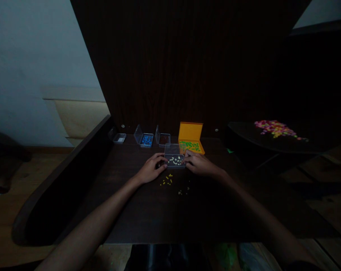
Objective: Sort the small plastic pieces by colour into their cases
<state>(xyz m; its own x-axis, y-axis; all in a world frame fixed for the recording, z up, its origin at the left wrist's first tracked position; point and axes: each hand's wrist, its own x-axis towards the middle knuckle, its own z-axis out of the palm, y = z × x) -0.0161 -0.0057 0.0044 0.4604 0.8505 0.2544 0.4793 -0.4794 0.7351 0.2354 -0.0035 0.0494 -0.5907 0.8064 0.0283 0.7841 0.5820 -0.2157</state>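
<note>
A small clear plastic box (175, 166) with its lid raised lies on the dark table, with several cream-coloured little pieces (176, 160) in it. My left hand (152, 168) grips the box's left end between thumb and fingers. At the right end, my right hand (197, 164) has its fingers curled together, fingertips over the box's edge by the cream pieces; whatever they pinch is hidden. Nearer to me on the table are loose yellow pieces (167, 180) and a few pale pieces (180, 192).
Behind stand a clear box of blue pieces (147, 140), a clear box of dark reddish pieces (164, 140), a small clear box (120, 138) and an open orange box (190, 131) with green pieces. A multicoloured heap (276, 128) lies on a dark surface at right.
</note>
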